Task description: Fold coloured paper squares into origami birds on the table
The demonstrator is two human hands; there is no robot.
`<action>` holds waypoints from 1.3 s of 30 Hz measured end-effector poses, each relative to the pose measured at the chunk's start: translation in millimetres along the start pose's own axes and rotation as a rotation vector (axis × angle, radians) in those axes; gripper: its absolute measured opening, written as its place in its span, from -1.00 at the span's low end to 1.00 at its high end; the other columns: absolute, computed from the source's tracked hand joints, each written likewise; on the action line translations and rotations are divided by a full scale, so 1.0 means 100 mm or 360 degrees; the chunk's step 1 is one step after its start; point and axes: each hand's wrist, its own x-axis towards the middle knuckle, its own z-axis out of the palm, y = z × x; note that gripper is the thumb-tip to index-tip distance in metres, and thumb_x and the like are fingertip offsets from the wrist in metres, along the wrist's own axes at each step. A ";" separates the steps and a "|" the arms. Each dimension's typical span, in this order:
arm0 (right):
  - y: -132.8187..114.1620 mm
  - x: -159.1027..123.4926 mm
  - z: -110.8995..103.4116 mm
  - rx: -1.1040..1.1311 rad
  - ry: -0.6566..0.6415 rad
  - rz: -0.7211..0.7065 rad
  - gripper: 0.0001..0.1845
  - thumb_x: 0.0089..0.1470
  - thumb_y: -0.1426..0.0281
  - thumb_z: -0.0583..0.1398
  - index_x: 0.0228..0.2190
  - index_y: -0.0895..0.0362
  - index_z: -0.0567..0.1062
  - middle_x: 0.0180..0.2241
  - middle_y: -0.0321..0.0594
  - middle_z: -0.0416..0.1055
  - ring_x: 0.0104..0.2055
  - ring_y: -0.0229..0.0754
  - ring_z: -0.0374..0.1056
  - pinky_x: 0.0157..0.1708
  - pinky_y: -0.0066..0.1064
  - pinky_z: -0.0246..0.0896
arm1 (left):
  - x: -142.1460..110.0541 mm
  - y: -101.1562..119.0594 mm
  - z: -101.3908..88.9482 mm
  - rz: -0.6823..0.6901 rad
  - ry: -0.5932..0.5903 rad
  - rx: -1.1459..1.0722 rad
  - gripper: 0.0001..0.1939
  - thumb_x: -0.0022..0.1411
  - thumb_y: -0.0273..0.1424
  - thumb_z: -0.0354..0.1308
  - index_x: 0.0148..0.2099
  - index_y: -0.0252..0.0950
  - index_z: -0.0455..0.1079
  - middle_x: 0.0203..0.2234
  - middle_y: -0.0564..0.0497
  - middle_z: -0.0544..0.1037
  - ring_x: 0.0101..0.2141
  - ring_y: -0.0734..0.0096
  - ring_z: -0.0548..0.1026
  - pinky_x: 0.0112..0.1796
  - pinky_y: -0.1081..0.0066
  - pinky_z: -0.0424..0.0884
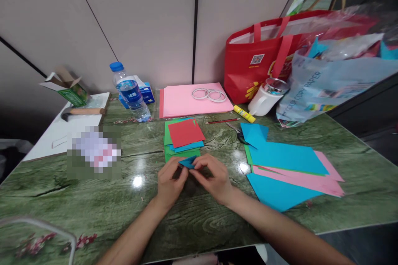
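A small folded piece of blue paper (pixel 188 162) is held up between my two hands, over the table's middle. My left hand (pixel 171 180) pinches its left side between thumb and fingers. On the other side my right hand (pixel 214 176) grips the right corner, its fingers curled. Just beyond the hands lies a stack of cut squares, with a red paper square (pixel 186 133) on top and blue and green sheets below. To the right of my right hand, cut blue paper (pixel 286 157) overlaps pink and green pieces.
Scissors (pixel 239 134), a pencil (pixel 222 121) and a yellow glue stick (pixel 244 114) lie beyond the hands. Two tape rolls (pixel 209 95) rest on pink paper (pixel 177 99). A water bottle (pixel 130 93), a hammer (pixel 82 112), a white mug (pixel 267 97) and a red bag (pixel 242 62) stand farther back.
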 end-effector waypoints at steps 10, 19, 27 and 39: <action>-0.06 0.09 -0.07 0.0112 0.0009 0.0265 -0.84 0.05 0.46 0.18 -0.27 0.10 0.50 -0.37 -0.19 0.44 -0.37 -0.25 0.37 -0.43 -0.44 0.35 | 0.04 0.02 -0.03 -0.0385 -0.0083 -0.0296 -0.86 0.15 -0.36 0.07 -0.38 -0.29 0.40 -0.52 0.06 0.44 -0.59 0.54 0.40 -0.56 0.57 0.35; 0.02 0.05 -0.02 0.0187 0.0011 0.0469 -0.80 0.02 0.39 0.20 -0.25 0.10 0.51 -0.41 -0.22 0.47 -0.42 -0.25 0.39 -0.46 -0.46 0.38 | 0.05 0.01 0.00 -0.0538 -0.0072 -0.0444 -0.84 0.12 -0.31 0.11 -0.32 -0.28 0.45 -0.50 0.06 0.46 -0.63 0.56 0.38 -0.68 0.61 0.31; -0.05 0.06 -0.05 0.0030 0.0046 0.0218 -0.87 0.01 0.44 0.21 -0.32 0.13 0.53 -0.45 -0.22 0.49 -0.47 -0.26 0.39 -0.49 -0.45 0.33 | 0.05 0.01 -0.01 -0.0497 -0.0047 -0.0410 -0.83 0.13 -0.33 0.10 -0.36 -0.30 0.45 -0.52 0.07 0.44 -0.63 0.58 0.37 -0.64 0.59 0.35; 0.00 0.07 -0.06 -0.0005 0.0066 0.0313 -0.85 0.06 0.36 0.16 -0.32 0.12 0.50 -0.40 -0.20 0.48 -0.42 -0.24 0.39 -0.49 -0.46 0.32 | 0.07 0.02 -0.02 -0.0550 -0.0086 -0.0450 -0.84 0.13 -0.32 0.10 -0.33 -0.28 0.45 -0.51 0.07 0.49 -0.68 0.59 0.37 -0.68 0.60 0.31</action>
